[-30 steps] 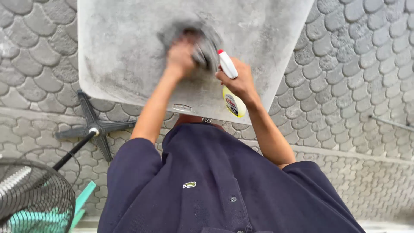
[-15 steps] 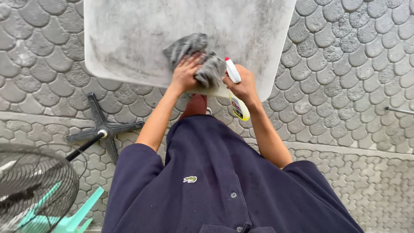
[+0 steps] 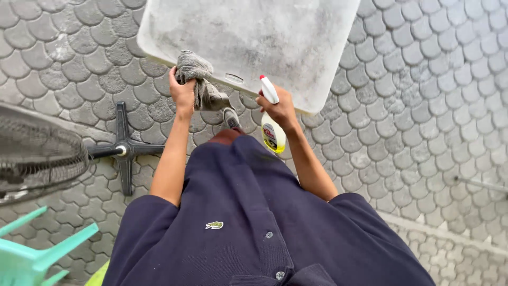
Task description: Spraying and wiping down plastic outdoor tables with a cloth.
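A dusty white plastic tabletop (image 3: 296, 37) fills the upper middle of the head view. My left hand (image 3: 182, 92) grips a grey rag (image 3: 197, 74) at the table's near left edge, and part of the rag hangs down below the rim. My right hand (image 3: 280, 108) holds a spray bottle (image 3: 271, 127) with a white and red nozzle and a yellow body, just at the table's near edge. My dark navy shirt covers the lower middle of the view.
The ground is grey scale-shaped paving (image 3: 434, 106). A standing fan lies at the left, with its cross base (image 3: 124, 149) and wire cage (image 3: 37, 153). A turquoise plastic chair (image 3: 37, 249) sits at the bottom left corner.
My left hand has drawn the rag from the middle of the tabletop back to its near left edge. The view has shifted, so the table sits further right and higher.
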